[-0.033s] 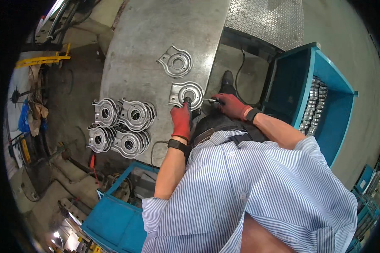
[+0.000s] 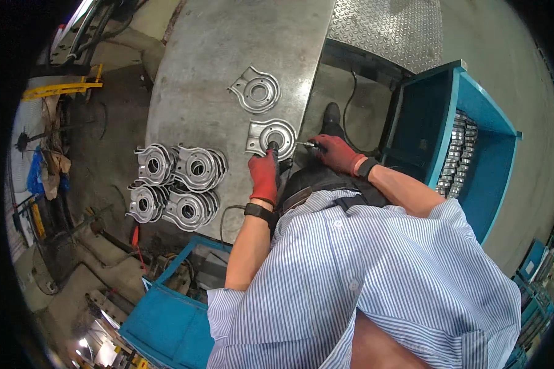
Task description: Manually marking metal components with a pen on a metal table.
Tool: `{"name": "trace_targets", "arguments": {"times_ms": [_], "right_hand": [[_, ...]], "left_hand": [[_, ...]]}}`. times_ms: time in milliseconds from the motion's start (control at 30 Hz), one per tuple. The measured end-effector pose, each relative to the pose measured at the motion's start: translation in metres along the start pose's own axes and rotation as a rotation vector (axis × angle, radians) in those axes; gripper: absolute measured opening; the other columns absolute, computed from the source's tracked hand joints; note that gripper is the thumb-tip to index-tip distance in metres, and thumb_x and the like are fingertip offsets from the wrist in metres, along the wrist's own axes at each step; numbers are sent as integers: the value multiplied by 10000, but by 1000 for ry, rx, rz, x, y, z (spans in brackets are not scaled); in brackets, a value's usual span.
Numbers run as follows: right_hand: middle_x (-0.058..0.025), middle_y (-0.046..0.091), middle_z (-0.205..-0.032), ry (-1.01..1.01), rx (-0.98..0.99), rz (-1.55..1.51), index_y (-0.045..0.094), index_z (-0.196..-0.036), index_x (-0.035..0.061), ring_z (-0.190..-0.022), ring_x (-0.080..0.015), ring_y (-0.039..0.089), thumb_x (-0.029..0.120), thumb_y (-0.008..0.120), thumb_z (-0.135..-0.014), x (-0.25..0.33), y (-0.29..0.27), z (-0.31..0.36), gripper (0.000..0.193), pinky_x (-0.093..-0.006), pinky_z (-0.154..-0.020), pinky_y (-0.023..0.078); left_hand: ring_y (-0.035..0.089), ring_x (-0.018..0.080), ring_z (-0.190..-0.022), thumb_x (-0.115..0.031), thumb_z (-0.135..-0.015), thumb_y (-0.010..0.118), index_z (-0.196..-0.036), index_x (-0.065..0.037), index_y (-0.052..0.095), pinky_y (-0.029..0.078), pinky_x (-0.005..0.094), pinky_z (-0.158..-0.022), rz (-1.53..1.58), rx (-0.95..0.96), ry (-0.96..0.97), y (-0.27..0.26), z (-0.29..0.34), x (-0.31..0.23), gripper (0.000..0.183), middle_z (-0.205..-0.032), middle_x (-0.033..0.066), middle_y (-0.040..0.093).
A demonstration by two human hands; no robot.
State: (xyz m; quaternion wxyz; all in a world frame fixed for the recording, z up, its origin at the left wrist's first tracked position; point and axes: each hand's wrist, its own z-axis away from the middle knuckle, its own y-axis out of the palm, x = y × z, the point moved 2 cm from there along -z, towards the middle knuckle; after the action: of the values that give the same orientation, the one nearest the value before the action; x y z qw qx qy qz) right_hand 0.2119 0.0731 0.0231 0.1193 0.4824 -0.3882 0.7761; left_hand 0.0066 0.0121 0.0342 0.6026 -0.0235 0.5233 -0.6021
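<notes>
Gloved hands at a metal table (image 2: 197, 67). The left hand (image 2: 264, 175) extends its fingers onto a steel bracket (image 2: 263, 131) lying at the table's right edge; whether they grip it cannot be told. The right hand (image 2: 337, 154), just beyond that edge, is curled closed around a slender tool (image 2: 307, 145), its tip toward the bracket. Four bracket stacks (image 2: 184, 166) occupy the near-left corner.

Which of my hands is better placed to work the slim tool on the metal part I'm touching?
Probably your right hand: it holds the slim tool, tip pointing toward the metal part. Your left hand is at that part's centre opening.
</notes>
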Motion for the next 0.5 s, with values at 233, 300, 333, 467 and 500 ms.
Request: {"name": "trace_targets", "arguments": {"times_ms": [233, 300, 333, 467, 500], "right_hand": [[-209, 595, -1064, -9, -35, 37, 546, -1164, 47, -1016, -386, 551, 54, 599, -751, -20, 6, -1, 416, -417, -870, 447], [-208, 596, -1061, -49, 18, 8, 547, -1164, 50, -1016, -386, 551, 55, 600, -752, -13, 8, -3, 416, -418, -870, 446], [-208, 597, -1060, -56, 31, 3, 548, -1164, 51, -1017, -385, 551, 56, 602, -752, -14, 9, -3, 416, -418, -871, 446], [-199, 599, -1069, -29, 18, 53, 549, -1169, 58, -1036, -373, 549, 68, 614, -757, -19, 9, -5, 418, -413, -887, 441], [-195, 599, -1072, -32, 28, 63, 550, -1169, 59, -1039, -370, 548, 73, 618, -759, -16, 9, -7, 416, -412, -891, 440]], "left_hand": [[589, 440, -673, -412, -785, 649, -735, 132, 594, 421, 477, -604, 90, 91, 85, 48, -54, 77, 550, -693, 309, 594], [589, 432, -673, -439, -783, 645, -722, 124, 594, 423, 474, -614, 82, 21, 151, 53, -69, 112, 569, -679, 301, 593], [590, 427, -673, -449, -781, 645, -718, 121, 594, 424, 473, -618, 76, 8, 153, 54, -72, 116, 576, -673, 297, 592], [593, 397, -654, -446, -779, 653, -708, 120, 589, 421, 468, -617, 110, -46, 49, 56, -71, 110, 574, -652, 278, 592], [589, 392, -646, -441, -779, 655, -704, 123, 588, 418, 467, -615, 158, -42, 39, 55, -71, 116, 572, -648, 275, 592]]}}
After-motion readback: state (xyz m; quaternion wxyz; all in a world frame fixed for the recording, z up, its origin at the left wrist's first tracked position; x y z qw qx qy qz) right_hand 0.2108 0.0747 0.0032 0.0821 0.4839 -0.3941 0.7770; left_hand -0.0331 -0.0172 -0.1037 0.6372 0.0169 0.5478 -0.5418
